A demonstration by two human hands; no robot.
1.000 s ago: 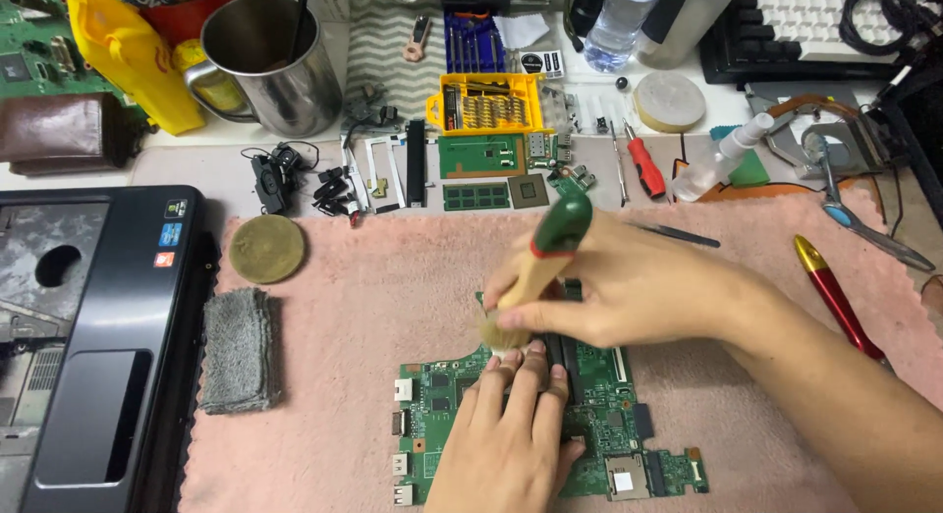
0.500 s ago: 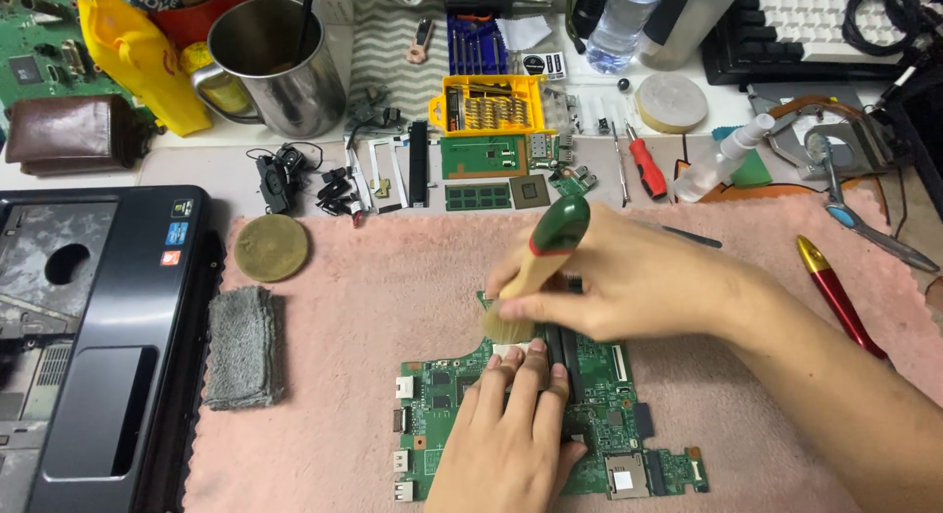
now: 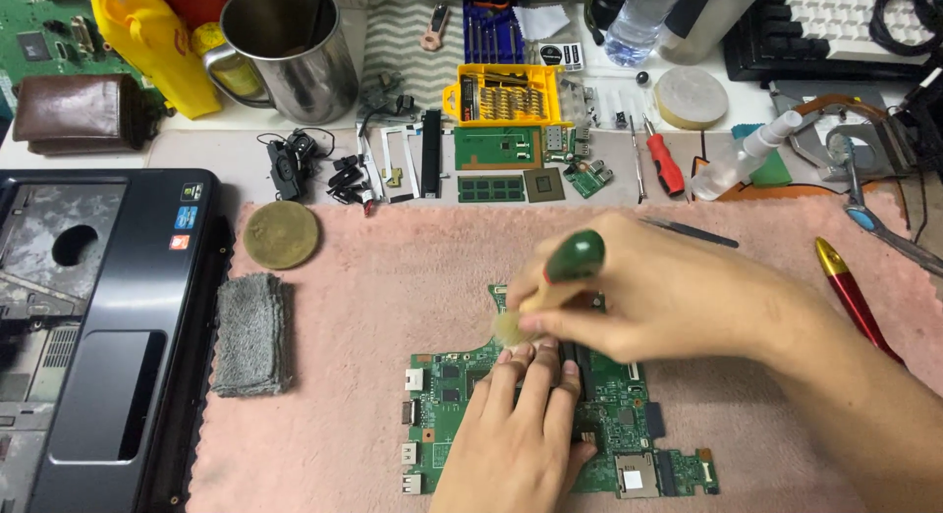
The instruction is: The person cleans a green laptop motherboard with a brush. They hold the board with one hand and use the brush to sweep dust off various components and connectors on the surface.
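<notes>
The right hand (image 3: 668, 297) was curled around a small brush with a green knob (image 3: 575, 257) on its handle, pinching it so the pale bristles touched the upper edge of the green circuit board (image 3: 629, 430). The left hand (image 3: 521, 434) lay flat on that board, fingers together and pressed down just below the bristles. The board rested on a pink cloth (image 3: 393, 297) spread over the desk (image 3: 196, 150), near its front edge.

To the left on the cloth lay a folded grey rag (image 3: 250, 333) and, beyond it, a round brownish disc (image 3: 281, 235). Off the cloth's left side sat an opened black laptop shell (image 3: 108, 336) carrying three small square stickers near its top right corner: one green and black, one blue, one orange-red. A red pen with a gold tip (image 3: 850, 292) lay at the right.

Along the back of the desk stood a steel mug (image 3: 290, 52), a yellow plastic package (image 3: 147, 42) beside it, a brown leather pouch (image 3: 69, 110) at far left, and an open yellow case of screwdriver bits (image 3: 506, 94). A small red-handled screwdriver (image 3: 666, 164) and a clear spray bottle (image 3: 737, 160) lay further right.
</notes>
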